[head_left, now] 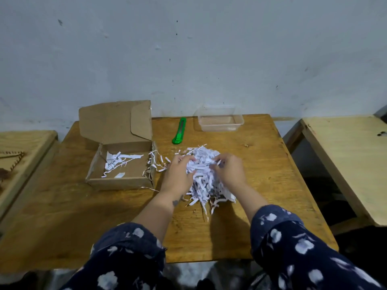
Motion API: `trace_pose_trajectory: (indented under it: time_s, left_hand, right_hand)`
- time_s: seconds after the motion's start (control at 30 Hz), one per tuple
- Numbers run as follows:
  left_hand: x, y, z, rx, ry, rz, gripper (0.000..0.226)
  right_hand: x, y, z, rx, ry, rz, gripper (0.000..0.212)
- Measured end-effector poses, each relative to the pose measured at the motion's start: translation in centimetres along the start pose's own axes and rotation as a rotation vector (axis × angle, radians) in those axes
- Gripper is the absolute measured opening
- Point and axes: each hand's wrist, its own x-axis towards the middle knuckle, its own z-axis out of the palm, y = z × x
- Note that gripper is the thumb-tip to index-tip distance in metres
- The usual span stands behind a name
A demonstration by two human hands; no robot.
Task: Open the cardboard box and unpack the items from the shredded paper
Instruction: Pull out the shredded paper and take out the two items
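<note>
A brown cardboard box (120, 181) stands open on the left of the wooden table (104, 216), its lid tilted up at the back. Only a few white strips lie inside it. A heap of white shredded paper (204, 181) rests on the table right of the box. My left hand (178, 174) digs into the heap's left side, fingers curled in the strips. My right hand (229, 170) grips the strips on the right side. No unpacked item shows; anything inside the heap is hidden.
A green utility knife (179, 131) lies behind the heap. A clear plastic container (219, 120) stands at the table's back edge by the wall. Loose strips trail between box and heap. Other wooden tables flank both sides, with gaps between.
</note>
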Motion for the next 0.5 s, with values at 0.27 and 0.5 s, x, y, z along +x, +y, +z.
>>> trace_pose_trajectory:
  time_s: [0.27,0.5]
  left_hand:
    - [-0.4,-2.2,-1.0,0.052,0.109,-0.111,0.049]
    - [-1.3,-0.1,-1.5,0.129,0.118,0.09,0.052]
  right_hand:
    - [0.6,2.5,-3.1,0.088,0.139,0.201,0.025]
    - [-0.6,1.4,-3.0,0.268,-0.197,0.135,0.043]
